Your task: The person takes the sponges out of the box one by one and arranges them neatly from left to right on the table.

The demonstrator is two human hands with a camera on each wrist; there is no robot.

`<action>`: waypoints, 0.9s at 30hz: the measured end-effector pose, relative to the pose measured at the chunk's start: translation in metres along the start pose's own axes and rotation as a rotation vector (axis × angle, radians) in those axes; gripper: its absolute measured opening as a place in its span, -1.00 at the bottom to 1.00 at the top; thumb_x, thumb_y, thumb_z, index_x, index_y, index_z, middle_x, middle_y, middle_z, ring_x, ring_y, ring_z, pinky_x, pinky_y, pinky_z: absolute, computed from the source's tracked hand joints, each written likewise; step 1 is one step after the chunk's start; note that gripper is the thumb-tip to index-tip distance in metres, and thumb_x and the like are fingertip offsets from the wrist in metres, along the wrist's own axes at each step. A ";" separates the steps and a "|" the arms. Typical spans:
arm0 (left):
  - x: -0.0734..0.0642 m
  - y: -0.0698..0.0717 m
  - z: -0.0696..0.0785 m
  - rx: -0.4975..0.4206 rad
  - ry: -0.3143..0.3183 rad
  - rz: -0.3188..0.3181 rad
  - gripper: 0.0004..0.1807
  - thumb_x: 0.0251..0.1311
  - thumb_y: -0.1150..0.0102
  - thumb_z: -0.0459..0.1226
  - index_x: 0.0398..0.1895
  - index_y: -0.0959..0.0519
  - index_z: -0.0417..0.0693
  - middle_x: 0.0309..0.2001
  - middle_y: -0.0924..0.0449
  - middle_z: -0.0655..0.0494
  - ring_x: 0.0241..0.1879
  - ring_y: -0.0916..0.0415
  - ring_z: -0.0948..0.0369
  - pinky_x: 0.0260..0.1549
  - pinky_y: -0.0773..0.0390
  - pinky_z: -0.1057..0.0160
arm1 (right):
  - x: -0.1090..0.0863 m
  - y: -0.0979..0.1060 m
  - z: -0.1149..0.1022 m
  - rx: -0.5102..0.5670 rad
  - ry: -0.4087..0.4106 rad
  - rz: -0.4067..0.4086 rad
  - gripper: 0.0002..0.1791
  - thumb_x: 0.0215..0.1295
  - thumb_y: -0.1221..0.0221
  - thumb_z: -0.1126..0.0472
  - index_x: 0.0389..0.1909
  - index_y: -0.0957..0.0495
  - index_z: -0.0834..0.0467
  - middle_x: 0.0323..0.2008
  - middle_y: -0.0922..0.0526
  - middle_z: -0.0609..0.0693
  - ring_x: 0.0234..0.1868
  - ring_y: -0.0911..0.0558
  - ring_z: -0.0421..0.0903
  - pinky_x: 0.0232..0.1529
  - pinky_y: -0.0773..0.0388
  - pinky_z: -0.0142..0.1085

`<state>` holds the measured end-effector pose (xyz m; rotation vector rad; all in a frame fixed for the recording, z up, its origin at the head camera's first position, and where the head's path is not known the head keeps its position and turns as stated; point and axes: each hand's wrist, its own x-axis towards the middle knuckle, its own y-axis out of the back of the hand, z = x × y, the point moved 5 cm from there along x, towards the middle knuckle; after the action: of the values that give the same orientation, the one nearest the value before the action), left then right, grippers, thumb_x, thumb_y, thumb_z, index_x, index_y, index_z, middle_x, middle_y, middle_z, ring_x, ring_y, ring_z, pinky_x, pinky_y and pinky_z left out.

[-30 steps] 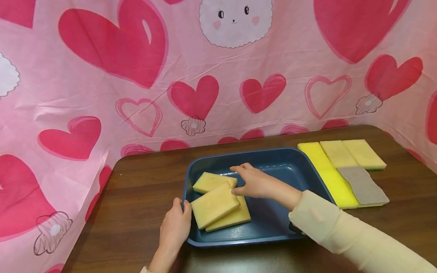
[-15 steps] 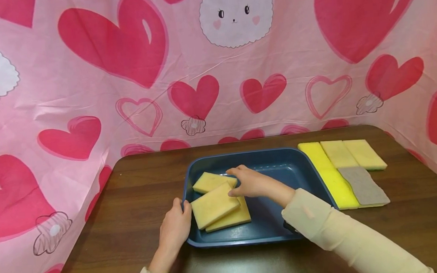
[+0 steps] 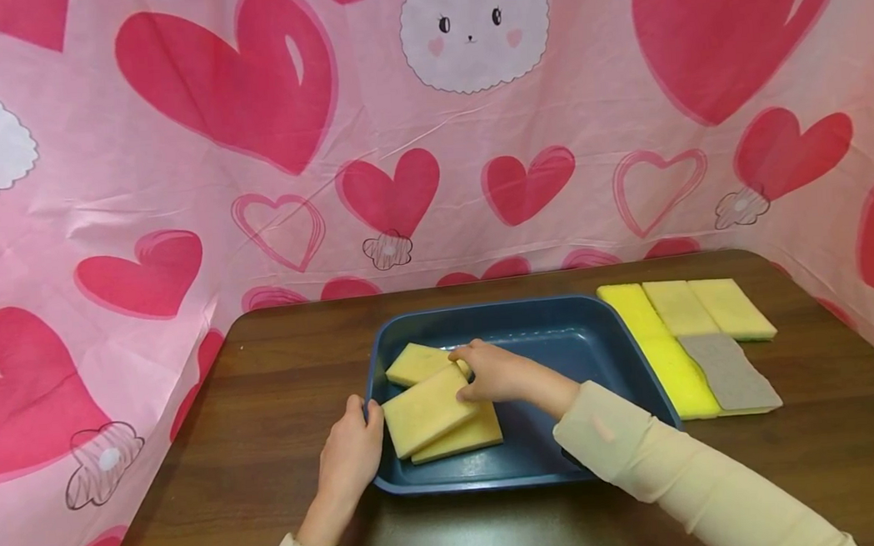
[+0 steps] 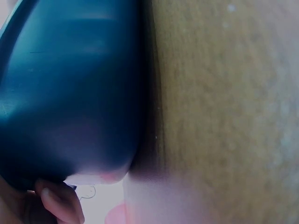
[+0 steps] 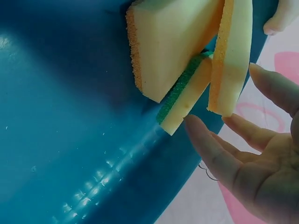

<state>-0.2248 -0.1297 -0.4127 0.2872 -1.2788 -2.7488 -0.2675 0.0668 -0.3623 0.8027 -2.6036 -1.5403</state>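
A dark blue tray (image 3: 530,447) holds three cream sponges on its left side. The top sponge (image 3: 426,411) overlaps a lower sponge (image 3: 466,440) at the front and a far sponge (image 3: 416,364), whose green scouring edge shows in the right wrist view. My left hand (image 3: 350,454) grips the tray's left rim, a curled finger (image 4: 60,203) at the rim in the left wrist view. My right hand (image 3: 499,373) is at the top sponge's right end, its fingers spread and fairly straight. In the right wrist view the thumb and fingertips (image 5: 231,120) are right at the sponge's edges.
Right of the tray lie bright yellow sponges (image 3: 663,359), two cream sponges (image 3: 679,308) and a grey cloth-like piece (image 3: 732,372) on the brown wooden table (image 3: 292,357). A pink heart-print sheet (image 3: 458,121) hangs behind the table.
My right hand has moved slightly left and in toward the top sponge's right end, its fingers drawing closer to it. The left hand and the sponges look unmoved.
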 end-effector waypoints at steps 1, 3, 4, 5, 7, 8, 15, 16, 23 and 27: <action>0.000 0.000 0.000 0.001 -0.002 0.000 -0.64 0.41 0.31 -0.05 -0.23 -0.34 -0.17 -0.60 -0.20 0.04 -0.61 -0.29 0.13 -0.61 -0.21 0.26 | 0.000 0.000 0.000 0.000 0.001 0.007 -0.36 0.20 -0.25 0.17 0.29 -0.33 0.24 0.20 -0.40 0.22 0.18 -0.45 0.07 0.19 -0.38 -0.01; 0.000 0.001 0.000 0.004 -0.006 0.002 -0.64 0.42 0.31 -0.05 -0.23 -0.34 -0.17 -0.60 -0.20 0.04 -0.60 -0.29 0.13 -0.61 -0.21 0.25 | 0.001 0.000 -0.001 0.003 0.004 0.023 -0.39 0.20 -0.25 0.17 0.26 -0.36 0.26 0.17 -0.43 0.22 0.13 -0.47 0.06 0.17 -0.40 -0.03; -0.001 0.001 0.001 0.005 -0.006 0.003 -0.63 0.41 0.32 -0.05 -0.23 -0.34 -0.17 -0.60 -0.20 0.04 -0.60 -0.30 0.13 -0.61 -0.21 0.25 | 0.001 0.000 -0.001 0.002 0.005 0.030 -0.40 0.20 -0.25 0.17 0.25 -0.37 0.26 0.15 -0.45 0.21 0.10 -0.49 0.05 0.15 -0.41 -0.04; -0.001 0.001 0.001 0.007 -0.006 0.005 -0.63 0.41 0.32 -0.05 -0.23 -0.34 -0.17 -0.60 -0.20 0.04 -0.59 -0.30 0.12 -0.61 -0.21 0.25 | 0.002 0.000 -0.001 0.003 0.005 0.039 -0.42 0.20 -0.25 0.18 0.23 -0.39 0.27 0.15 -0.46 0.21 0.08 -0.49 0.04 0.14 -0.41 -0.05; -0.001 0.001 0.001 0.011 -0.009 0.011 -0.63 0.41 0.32 -0.05 -0.25 -0.34 -0.16 -0.60 -0.20 0.04 -0.58 -0.31 0.12 -0.60 -0.21 0.25 | 0.002 0.000 -0.001 0.007 0.009 0.061 -0.46 0.20 -0.26 0.19 0.18 -0.42 0.28 0.12 -0.49 0.21 0.05 -0.51 0.04 0.12 -0.44 -0.07; -0.001 0.001 0.001 0.013 -0.011 0.013 -0.63 0.41 0.32 -0.05 -0.25 -0.34 -0.16 -0.60 -0.21 0.04 -0.58 -0.31 0.12 -0.60 -0.21 0.25 | 0.003 0.000 -0.001 0.008 0.013 0.071 -0.48 0.19 -0.26 0.20 0.16 -0.44 0.29 0.12 -0.51 0.21 0.04 -0.52 0.04 0.11 -0.44 -0.08; -0.001 0.001 0.001 0.013 -0.012 0.013 -0.64 0.41 0.32 -0.06 -0.23 -0.34 -0.17 -0.60 -0.25 0.02 -0.59 -0.31 0.12 -0.60 -0.22 0.25 | 0.006 0.001 -0.001 0.021 0.023 0.100 -0.70 0.13 -0.30 0.26 -0.10 -0.57 0.26 -0.03 -0.62 0.15 -0.14 -0.55 -0.05 -0.01 -0.53 -0.16; -0.001 0.002 0.001 0.013 -0.012 0.013 -0.64 0.41 0.32 -0.06 -0.23 -0.34 -0.17 -0.60 -0.25 0.02 -0.59 -0.31 0.12 -0.60 -0.22 0.25 | 0.006 0.001 -0.001 0.016 0.027 0.103 -0.72 0.12 -0.30 0.27 -0.14 -0.58 0.26 -0.06 -0.63 0.14 -0.16 -0.54 -0.06 -0.01 -0.53 -0.17; -0.001 0.002 0.001 0.014 -0.019 0.018 -0.64 0.41 0.32 -0.06 -0.25 -0.34 -0.17 -0.60 -0.26 0.01 -0.59 -0.31 0.13 -0.60 -0.22 0.25 | 0.007 0.000 -0.002 -0.003 0.051 0.097 -0.78 0.12 -0.29 0.31 -0.20 -0.58 0.25 -0.16 -0.65 0.11 -0.15 -0.55 -0.04 0.01 -0.52 -0.15; 0.000 0.002 0.001 0.008 -0.019 0.016 -0.64 0.40 0.33 -0.06 -0.26 -0.33 -0.17 -0.60 -0.25 0.02 -0.59 -0.31 0.13 -0.60 -0.22 0.25 | 0.006 -0.001 -0.004 0.008 0.079 0.072 -0.73 0.14 -0.26 0.33 -0.10 -0.60 0.28 -0.10 -0.67 0.13 -0.05 -0.60 0.01 0.05 -0.52 -0.14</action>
<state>-0.2246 -0.1297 -0.4106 0.2511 -1.2917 -2.7404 -0.2712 0.0606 -0.3630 0.7451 -2.5540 -1.4501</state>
